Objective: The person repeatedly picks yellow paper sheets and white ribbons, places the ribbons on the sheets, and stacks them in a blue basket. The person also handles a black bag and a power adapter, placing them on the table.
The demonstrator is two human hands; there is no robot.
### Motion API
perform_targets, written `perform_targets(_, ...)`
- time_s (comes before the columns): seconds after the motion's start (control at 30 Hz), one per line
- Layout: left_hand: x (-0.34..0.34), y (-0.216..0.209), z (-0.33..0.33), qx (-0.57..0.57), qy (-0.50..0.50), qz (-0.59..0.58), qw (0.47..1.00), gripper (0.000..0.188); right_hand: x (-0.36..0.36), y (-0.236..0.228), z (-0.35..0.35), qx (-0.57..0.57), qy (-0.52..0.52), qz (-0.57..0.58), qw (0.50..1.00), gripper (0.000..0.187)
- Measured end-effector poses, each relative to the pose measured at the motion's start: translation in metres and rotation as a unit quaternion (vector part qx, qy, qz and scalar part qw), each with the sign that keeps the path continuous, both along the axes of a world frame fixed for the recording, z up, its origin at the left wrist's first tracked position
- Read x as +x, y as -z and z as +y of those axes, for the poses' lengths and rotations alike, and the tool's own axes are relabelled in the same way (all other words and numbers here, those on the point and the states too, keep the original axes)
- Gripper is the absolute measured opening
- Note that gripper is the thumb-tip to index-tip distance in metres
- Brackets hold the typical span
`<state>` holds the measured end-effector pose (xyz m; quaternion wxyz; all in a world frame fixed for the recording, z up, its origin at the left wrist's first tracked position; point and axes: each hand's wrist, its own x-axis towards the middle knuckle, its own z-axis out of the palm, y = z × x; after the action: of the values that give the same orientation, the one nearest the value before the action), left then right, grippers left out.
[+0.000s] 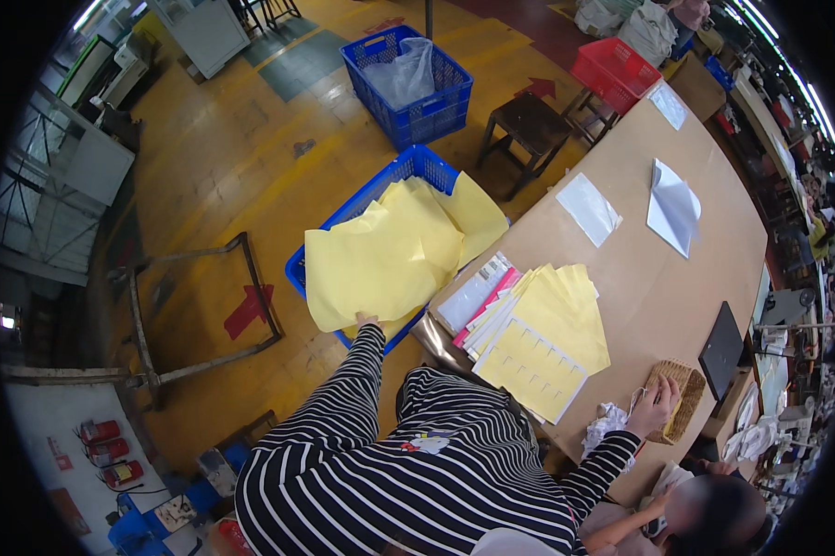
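Observation:
At the near edge of a large yellow sheet (371,269), my left hand (366,321) has its fingers closed on the paper. That sheet lies with several others, loosely heaped in a blue plastic crate (294,271) left of the table. My right hand (657,408) is at a woven wicker basket (684,428) on the table's right side. Its fingers curl at the basket's near side; what they hold is hidden. White crumpled threads (605,426) lie beside that hand. Between my arms, a fanned stack of yellow sheets (556,324) lies on the table, a printed one on top.
The brown table (654,278) carries white papers (674,206) and a black flat panel (721,350). Beyond stand a second blue crate (427,120), a dark stool (531,125) and a red crate (614,76). A metal frame (209,361) lies left. Another person (714,510) sits at lower right.

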<state>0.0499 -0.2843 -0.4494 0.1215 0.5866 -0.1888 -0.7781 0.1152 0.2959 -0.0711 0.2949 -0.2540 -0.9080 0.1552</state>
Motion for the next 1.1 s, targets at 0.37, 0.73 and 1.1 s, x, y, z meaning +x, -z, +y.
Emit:
perform_targets(0.37,-0.098,-0.019,0.062,0.179,0.374,-0.114,0.903,0.055,0.004,-0.013,-0.003,-0.002,-0.039,0.013,0.999,0.014)
perform_targets(0.73,-0.072,-0.12,0.244,-0.601,0.667,0.363,0.251,0.044,0.031,0.009,-0.026,-0.093,-0.029,0.003,0.995,0.012)
perform_targets(1.1,-0.089,-0.145,0.271,-0.542,0.826,0.052,0.146,0.065,0.048,0.017,-0.041,-0.155,-0.042,-0.003,0.987,0.013)
